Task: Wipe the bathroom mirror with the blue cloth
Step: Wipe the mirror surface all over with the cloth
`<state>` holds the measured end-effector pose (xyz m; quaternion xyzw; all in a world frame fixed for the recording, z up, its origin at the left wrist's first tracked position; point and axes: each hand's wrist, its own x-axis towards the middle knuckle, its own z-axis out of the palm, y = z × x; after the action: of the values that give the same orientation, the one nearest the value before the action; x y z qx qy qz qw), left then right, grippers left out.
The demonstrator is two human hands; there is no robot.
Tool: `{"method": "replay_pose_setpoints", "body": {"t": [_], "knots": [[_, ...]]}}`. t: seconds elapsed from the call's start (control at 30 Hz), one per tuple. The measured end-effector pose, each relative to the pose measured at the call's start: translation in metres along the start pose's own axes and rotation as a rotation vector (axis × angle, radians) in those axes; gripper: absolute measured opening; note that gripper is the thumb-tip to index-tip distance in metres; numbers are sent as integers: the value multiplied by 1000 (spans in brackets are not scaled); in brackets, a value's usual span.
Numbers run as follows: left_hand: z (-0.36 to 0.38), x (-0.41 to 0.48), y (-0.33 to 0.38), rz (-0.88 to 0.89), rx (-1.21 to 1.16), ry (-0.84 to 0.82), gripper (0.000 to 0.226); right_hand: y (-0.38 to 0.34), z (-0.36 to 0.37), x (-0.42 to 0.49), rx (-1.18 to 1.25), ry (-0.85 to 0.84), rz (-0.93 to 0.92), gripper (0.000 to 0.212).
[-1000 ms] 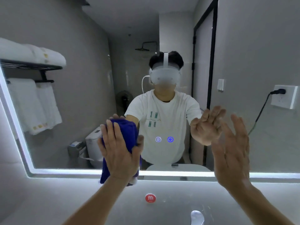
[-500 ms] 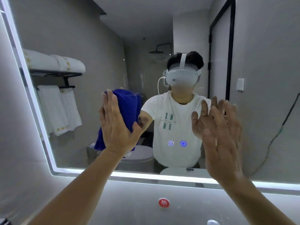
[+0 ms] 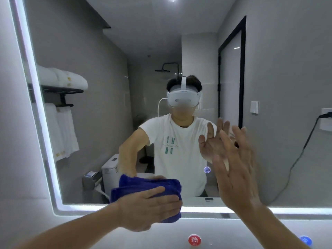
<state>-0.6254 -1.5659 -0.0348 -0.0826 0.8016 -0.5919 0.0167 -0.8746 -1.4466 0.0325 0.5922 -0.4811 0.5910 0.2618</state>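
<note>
A large wall mirror (image 3: 100,56) with a lit white frame fills the view. My left hand (image 3: 149,209) lies flat, fingers pointing right, pressing a folded blue cloth (image 3: 143,186) against the glass at the mirror's bottom edge, left of centre. My right hand (image 3: 235,169) is raised to the right with its fingers spread and straight, close to the glass and holding nothing. Whether it touches the mirror is unclear.
The mirror reflects a person in a white shirt with a headset, white towels on a black rack (image 3: 61,90), a toilet and a dark-framed door. A wall socket with a black cable (image 3: 325,117) sits at right. A red round tap marker (image 3: 194,239) lies below.
My left hand has carried the blue cloth down from mid-height to the mirror's bottom edge and turned sideways. The right hand stays raised and open. The view has shifted right and up.
</note>
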Motion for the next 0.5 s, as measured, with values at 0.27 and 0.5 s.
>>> {"method": "replay_pose_setpoints", "body": {"t": [0.27,0.5], "knots": [[-25,-27,-166,-37,10,223,72,-32,20,35,-49,10,-64,57],[-75,0,-315,-527,-55,365,93,-37,30,46,7,59,-139,56]]}}
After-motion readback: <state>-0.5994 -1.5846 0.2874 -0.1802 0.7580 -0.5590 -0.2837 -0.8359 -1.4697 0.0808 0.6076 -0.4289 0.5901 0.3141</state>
